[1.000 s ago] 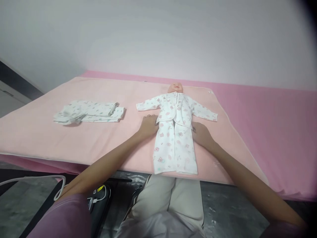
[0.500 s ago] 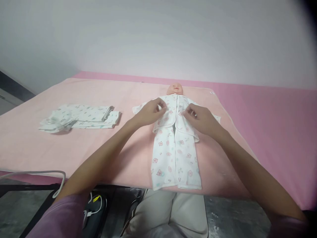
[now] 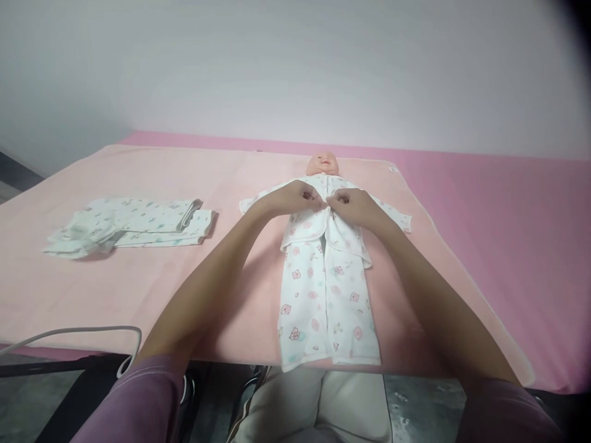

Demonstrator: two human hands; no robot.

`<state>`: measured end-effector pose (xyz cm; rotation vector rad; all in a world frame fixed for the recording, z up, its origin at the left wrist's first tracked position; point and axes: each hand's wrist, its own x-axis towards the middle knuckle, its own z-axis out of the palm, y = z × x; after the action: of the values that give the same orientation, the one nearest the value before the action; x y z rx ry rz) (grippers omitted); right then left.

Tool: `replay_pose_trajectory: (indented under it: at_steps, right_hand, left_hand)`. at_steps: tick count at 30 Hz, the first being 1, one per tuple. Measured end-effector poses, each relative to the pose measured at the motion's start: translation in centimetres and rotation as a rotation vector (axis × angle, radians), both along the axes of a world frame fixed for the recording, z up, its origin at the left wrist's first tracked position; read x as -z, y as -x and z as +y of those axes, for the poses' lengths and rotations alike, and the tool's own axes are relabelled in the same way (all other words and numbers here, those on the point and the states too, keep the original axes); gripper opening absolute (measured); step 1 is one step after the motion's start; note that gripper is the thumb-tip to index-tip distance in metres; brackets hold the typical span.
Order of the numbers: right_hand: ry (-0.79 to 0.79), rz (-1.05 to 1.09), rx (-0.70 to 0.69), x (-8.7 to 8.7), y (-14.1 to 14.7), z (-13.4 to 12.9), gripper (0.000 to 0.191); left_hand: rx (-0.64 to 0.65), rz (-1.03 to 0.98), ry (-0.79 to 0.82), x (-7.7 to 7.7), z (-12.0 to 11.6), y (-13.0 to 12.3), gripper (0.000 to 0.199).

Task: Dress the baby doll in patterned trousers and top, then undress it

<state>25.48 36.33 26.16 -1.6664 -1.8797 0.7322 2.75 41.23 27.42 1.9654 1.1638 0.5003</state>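
Note:
A baby doll (image 3: pixel 322 163) lies on its back, dressed in a white printed jacket (image 3: pixel 302 229) and matching trousers (image 3: pixel 302 301). At the middle of its chest, my left hand (image 3: pixel 299 197) pinches one front edge of the jacket. My right hand (image 3: pixel 353 206) pinches the opposite edge, its fingertips almost meeting the left ones. The small part between the fingertips is hidden. Below the hands the jacket's two fronts hang slightly apart over the trousers.
Folded printed baby clothes (image 3: pixel 152 221) lie on the left of the peach blanket (image 3: pixel 231 172). A pink cover (image 3: pixel 489 234) shows along the right. A white cable (image 3: pixel 92 329) loops over the front left edge. A pale wall rises behind.
Both hands have moved inward to the jacket's centre line and closed on its front edges. The view has shifted slightly, and the doll and clothes lie otherwise as before.

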Motion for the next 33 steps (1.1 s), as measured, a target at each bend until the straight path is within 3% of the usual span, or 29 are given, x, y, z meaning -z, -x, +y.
replay_pose_trajectory:
  at_steps: [4, 8, 13, 19, 24, 28, 33]
  right_hand:
    - [0.074, 0.120, -0.040, -0.6, -0.7, 0.2, 0.023]
    - [0.142, 0.182, -0.086, -0.9, -1.9, 0.5, 0.034]
    - [0.133, -0.007, -0.171, -1.9, -1.8, -0.6, 0.040]
    - [0.033, -0.151, -0.119, -2.3, -0.6, -1.8, 0.044]
    - [0.045, 0.020, -0.254, -2.3, -2.5, -1.2, 0.034]
    - [0.030, 0.160, -0.219, -2.4, -2.5, -1.1, 0.026]
    - [0.146, 0.322, -0.224, -2.7, -1.7, -1.5, 0.018]
  left_hand:
    - [-0.048, -0.013, -0.014, -0.1, 0.3, 0.2, 0.019]
    - [0.001, 0.029, -0.001, -0.1, 0.3, 0.4, 0.016]
    - [0.070, 0.049, 0.024, 0.0, 0.6, 0.8, 0.019]
    - [0.066, 0.035, 0.045, -0.1, 0.6, 1.0, 0.022]
    - [0.044, -0.022, 0.112, 0.0, 0.8, 0.8, 0.019]
    - [0.012, -0.056, 0.150, -0.1, 0.7, 0.4, 0.021]
    - [-0.016, -0.064, 0.147, -0.4, 0.2, 0.2, 0.015]
